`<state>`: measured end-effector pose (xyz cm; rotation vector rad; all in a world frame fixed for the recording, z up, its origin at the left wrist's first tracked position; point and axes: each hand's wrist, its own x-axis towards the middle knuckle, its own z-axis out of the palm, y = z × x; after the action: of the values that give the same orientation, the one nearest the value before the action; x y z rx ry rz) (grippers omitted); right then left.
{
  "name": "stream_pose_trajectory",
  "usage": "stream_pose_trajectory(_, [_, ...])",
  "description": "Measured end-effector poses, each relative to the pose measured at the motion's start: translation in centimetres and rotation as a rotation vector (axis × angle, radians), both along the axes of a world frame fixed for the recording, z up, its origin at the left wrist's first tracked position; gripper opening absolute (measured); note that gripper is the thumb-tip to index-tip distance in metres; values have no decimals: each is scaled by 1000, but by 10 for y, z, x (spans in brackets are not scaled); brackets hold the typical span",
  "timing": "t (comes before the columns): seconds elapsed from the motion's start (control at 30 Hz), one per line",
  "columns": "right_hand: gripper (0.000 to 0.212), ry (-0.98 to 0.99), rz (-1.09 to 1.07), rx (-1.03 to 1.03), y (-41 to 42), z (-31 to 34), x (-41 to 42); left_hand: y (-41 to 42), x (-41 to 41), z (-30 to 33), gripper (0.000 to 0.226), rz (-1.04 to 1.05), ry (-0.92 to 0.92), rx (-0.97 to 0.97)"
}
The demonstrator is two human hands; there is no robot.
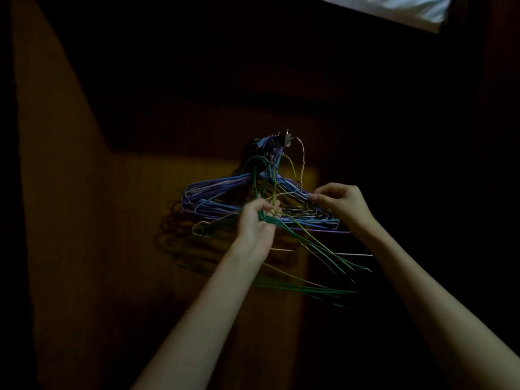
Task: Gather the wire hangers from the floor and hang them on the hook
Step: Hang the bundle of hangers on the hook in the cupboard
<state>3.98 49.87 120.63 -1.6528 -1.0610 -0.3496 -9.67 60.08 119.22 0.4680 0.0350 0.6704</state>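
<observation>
A small metal hook (287, 137) is fixed to a dark wooden panel. Several blue and purple wire hangers (213, 197) hang from it in a bunch. My left hand (257, 220) grips a bundle of green wire hangers (306, 277) by their necks, just in front of the hanging bunch; their bodies trail down to the right and their hooks rise toward the metal hook. My right hand (342, 202) pinches the right end of the blue and purple bunch. A pale, twisted wire hanger (302, 164) also hangs at the hook.
The scene is very dark. The wooden panel (84, 220) fills the left and middle. A bright white cloth or window patch (410, 9) shows at the top right. Shadows of hangers fall on the panel below left of the bunch.
</observation>
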Motion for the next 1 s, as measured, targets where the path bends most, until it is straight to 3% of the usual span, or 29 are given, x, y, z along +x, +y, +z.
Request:
stream_pose_trajectory(0.2, [4,-44,0,105,18,16,15,12,15,19,46,5,-51,43])
stream_pose_trajectory(0.3, [5,-48,-6,119,30,21,23,20,20,25,36,13,-48,63])
stream_pose_trajectory(0.53, [13,49,-30,144,64,24,46,41,42,33,23,40,-14,75])
stream_pose_trajectory(0.83, [11,152,-47,156,88,25,67,64,68,27,21,35,1,50])
stream_pose_trajectory(1.0, [11,176,-23,83,96,24,76,71,74,21,32,45,-10,9])
